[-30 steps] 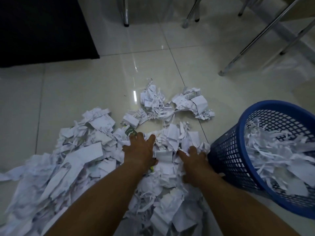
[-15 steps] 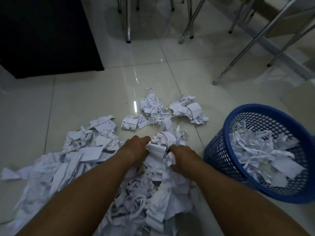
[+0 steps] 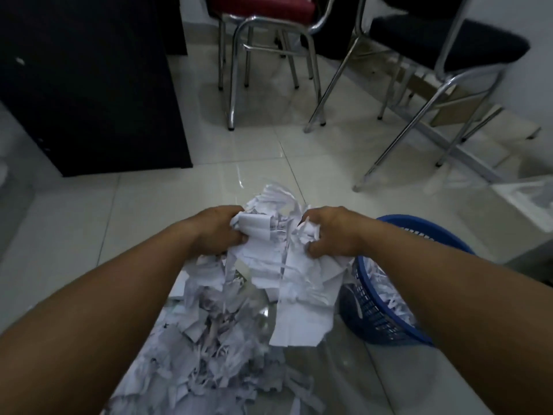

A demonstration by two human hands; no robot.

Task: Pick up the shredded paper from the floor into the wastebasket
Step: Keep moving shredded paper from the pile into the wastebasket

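Head view: your left hand (image 3: pixel 220 232) and right hand (image 3: pixel 332 232), fingers curled, grip one bundle of shredded paper (image 3: pixel 278 265); one wastebasket (image 3: pixel 386 322) at four o'clock, one red chair (image 3: pixel 260 4) at twelve, one black chair (image 3: pixel 449 37) at one

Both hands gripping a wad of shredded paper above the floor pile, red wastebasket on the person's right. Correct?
Not quite: the wastebasket is blue, not red, as the head view shows. The rest holds: the left hand and right hand both grip the wad of shredded paper above the floor pile, with the wastebasket on the person's right.
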